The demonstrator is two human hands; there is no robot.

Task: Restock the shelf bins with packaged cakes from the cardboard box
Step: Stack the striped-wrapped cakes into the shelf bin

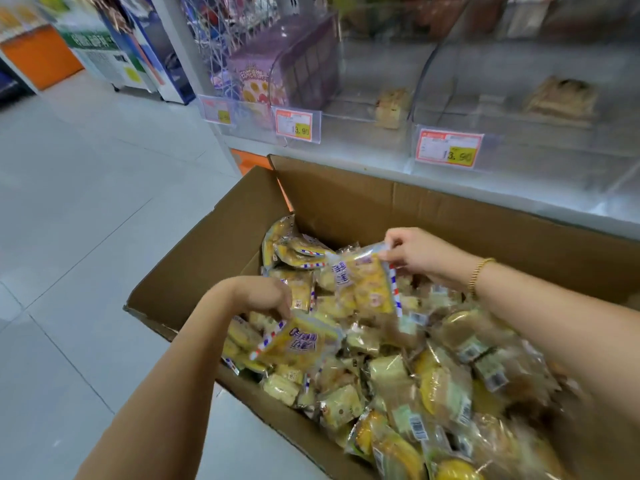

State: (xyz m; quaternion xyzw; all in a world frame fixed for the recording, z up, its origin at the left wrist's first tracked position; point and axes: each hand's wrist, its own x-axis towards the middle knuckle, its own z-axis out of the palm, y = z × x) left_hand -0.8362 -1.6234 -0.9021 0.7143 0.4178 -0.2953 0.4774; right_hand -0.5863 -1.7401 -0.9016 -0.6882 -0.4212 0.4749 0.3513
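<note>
An open cardboard box (346, 199) stands on the floor, heaped with several clear-wrapped yellow cakes (426, 386). My left hand (263, 294) reaches into the box's left side and pinches the top edge of one yellow cake packet (301, 342) with a striped border. My right hand (415, 252), with a gold bracelet on the wrist, pinches the top corner of another yellow cake packet (367, 285) lifted slightly above the pile. Behind the box run clear shelf bins (512, 109); one bin holds a single brown cake (561, 98), another a small one (391, 107).
Price tags (448, 147) hang on the bin fronts. A purple snack carton (273, 77) fills the leftmost bin. Grey tiled floor (86, 220) spreads to the left, with freezers and an orange counter at the far back left.
</note>
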